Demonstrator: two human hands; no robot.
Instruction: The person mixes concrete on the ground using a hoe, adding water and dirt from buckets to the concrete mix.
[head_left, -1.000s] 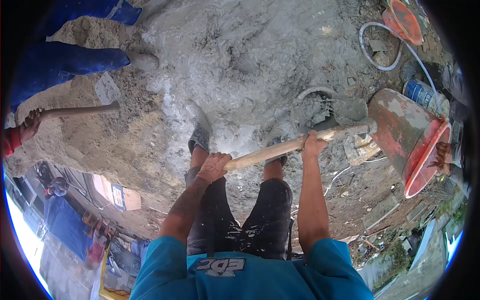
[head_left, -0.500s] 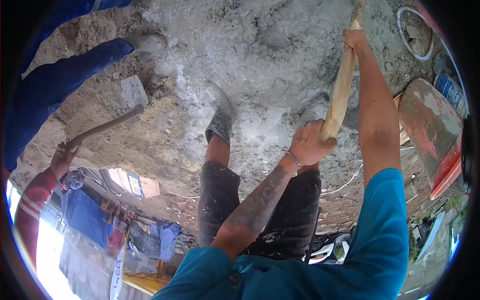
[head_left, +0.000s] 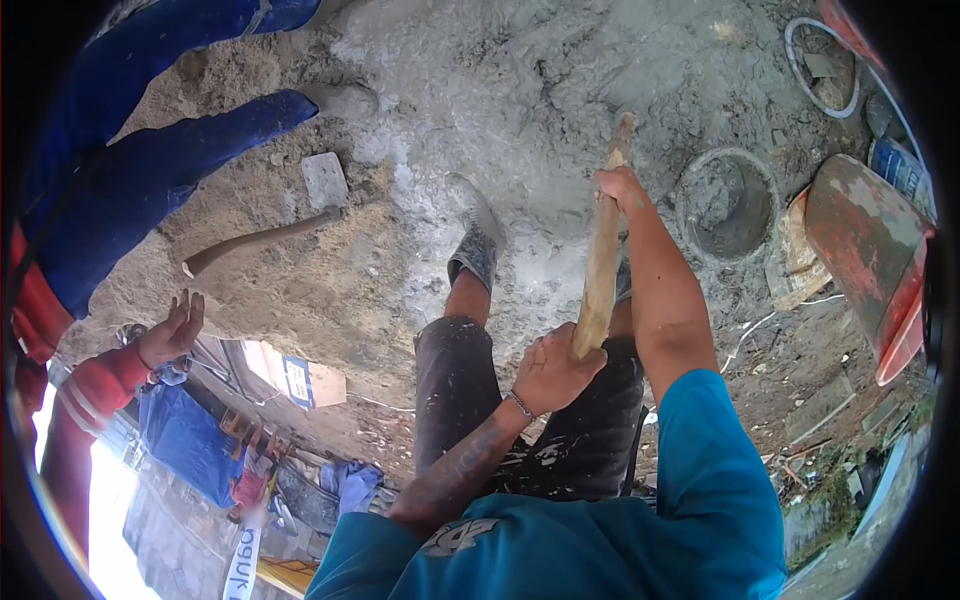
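A pale wooden handle [head_left: 603, 250] slants over wet grey mix [head_left: 540, 90]. My left hand [head_left: 558, 373] is wrapped round its near end, close to my thighs. Farther up the handle, my right hand [head_left: 620, 188] is closed round it. The far end stops just beyond my right hand, at the wet mix; no tool head can be made out there. My left boot [head_left: 478, 240] stands in the mix, coated in grey.
A round container [head_left: 728, 205] holding grey mix and a red-grey bucket [head_left: 868, 225] are at right, below a white ring [head_left: 822, 68]. At left are a co-worker's blue-clad legs [head_left: 190, 150], open hand [head_left: 172, 332], a curved handle [head_left: 260, 240] and a block [head_left: 325, 180].
Both my hands and the wooden handle have moved left and nearer my body. The round container now shows. The co-worker's hand has let go of the curved handle, which lies on the ground.
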